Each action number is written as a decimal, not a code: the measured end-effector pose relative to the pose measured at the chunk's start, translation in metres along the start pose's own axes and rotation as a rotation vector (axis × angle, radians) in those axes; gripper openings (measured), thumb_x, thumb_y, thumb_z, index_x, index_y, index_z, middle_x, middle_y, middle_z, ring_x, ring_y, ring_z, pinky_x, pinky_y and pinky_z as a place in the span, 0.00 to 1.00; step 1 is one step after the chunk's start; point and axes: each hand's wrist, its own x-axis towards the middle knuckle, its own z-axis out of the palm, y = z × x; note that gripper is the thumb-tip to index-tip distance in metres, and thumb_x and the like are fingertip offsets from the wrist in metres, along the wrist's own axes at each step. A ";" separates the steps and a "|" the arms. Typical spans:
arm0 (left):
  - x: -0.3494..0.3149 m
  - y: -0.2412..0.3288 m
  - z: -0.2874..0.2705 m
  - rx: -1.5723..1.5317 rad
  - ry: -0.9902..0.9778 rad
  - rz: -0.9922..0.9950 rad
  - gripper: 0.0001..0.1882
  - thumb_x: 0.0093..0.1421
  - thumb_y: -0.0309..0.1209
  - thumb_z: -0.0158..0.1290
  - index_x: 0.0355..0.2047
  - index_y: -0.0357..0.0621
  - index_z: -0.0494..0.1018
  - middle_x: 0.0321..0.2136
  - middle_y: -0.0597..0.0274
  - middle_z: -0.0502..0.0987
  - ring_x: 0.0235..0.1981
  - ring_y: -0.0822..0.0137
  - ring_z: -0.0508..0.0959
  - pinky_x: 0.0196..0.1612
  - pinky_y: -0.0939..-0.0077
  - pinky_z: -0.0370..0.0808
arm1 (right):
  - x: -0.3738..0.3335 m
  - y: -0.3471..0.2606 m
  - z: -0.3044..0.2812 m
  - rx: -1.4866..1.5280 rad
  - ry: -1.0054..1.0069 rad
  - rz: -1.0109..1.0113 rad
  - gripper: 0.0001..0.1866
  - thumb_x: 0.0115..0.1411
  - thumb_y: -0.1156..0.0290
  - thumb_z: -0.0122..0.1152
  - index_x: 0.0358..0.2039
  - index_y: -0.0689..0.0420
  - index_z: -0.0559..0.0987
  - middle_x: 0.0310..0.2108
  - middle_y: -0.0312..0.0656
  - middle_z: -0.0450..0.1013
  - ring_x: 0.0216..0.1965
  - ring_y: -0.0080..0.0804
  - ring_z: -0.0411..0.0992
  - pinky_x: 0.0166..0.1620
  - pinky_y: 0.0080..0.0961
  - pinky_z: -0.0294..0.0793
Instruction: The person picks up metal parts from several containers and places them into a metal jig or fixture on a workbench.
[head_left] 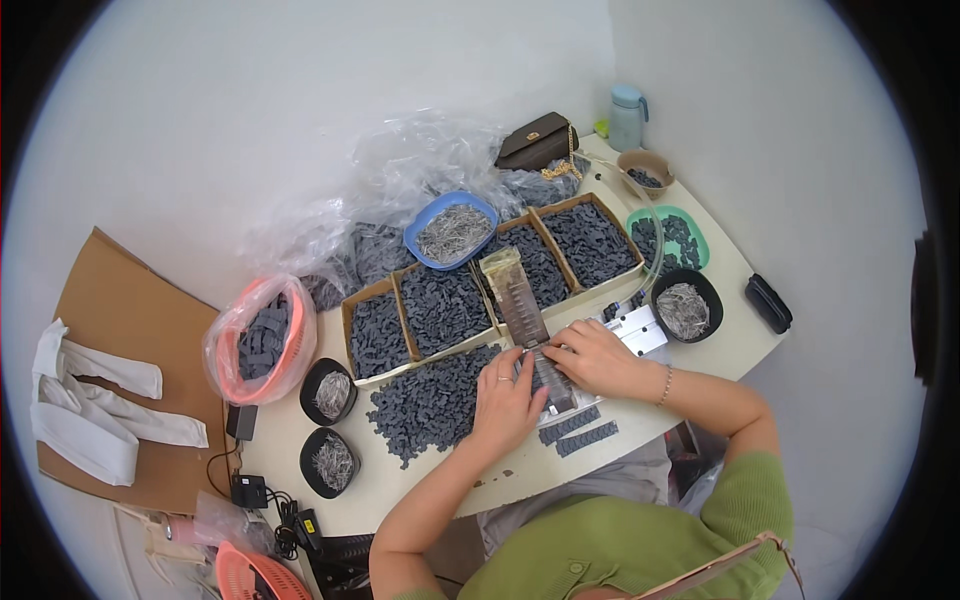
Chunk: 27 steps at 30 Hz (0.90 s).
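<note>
Both hands meet at a narrow metal fixture (556, 392) near the table's front edge. My left hand (505, 402) is at its left side, fingertips closed at the fixture's upper end; whatever they hold is too small to make out. From the right, my right hand (592, 358) bends over the same spot with its fingers pinched together, their contents hidden. Behind the fingertips a sloping clear-topped chute (514, 295) leads up toward the boxes. Two dark strips of linked pieces (580, 432) lie just in front of the fixture. Left of my left hand spreads a pile of small dark grey plastic pieces (425, 408).
A divided cardboard box (400, 318) of grey pieces stands behind. A blue bowl of metal pins (450, 232) rests on it. Black bowls of pins (330, 462) (686, 306) flank the work area. A pink basket (262, 340) is left, a green tray (668, 240) right.
</note>
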 end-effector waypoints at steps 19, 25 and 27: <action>-0.025 0.024 0.003 0.050 -0.130 0.053 0.37 0.56 0.44 0.56 0.58 0.29 0.61 0.61 0.42 0.57 0.62 0.46 0.57 0.61 0.50 0.54 | -0.020 -0.021 -0.019 -0.063 -0.105 -0.062 0.21 0.48 0.70 0.59 0.44 0.60 0.77 0.47 0.45 0.70 0.47 0.38 0.68 0.49 0.33 0.65; -0.028 0.027 -0.003 0.020 -0.139 0.014 0.37 0.56 0.44 0.56 0.58 0.31 0.61 0.61 0.41 0.56 0.62 0.44 0.56 0.61 0.49 0.53 | -0.019 -0.016 -0.016 -0.011 -0.121 -0.022 0.22 0.47 0.71 0.60 0.46 0.58 0.77 0.49 0.44 0.69 0.48 0.39 0.67 0.51 0.36 0.64; -0.026 0.024 -0.002 0.032 -0.131 0.011 0.36 0.56 0.44 0.56 0.58 0.31 0.61 0.61 0.40 0.56 0.62 0.44 0.56 0.61 0.49 0.53 | -0.016 -0.013 -0.015 -0.047 -0.147 -0.039 0.23 0.47 0.70 0.60 0.46 0.58 0.77 0.49 0.44 0.70 0.48 0.39 0.67 0.52 0.36 0.64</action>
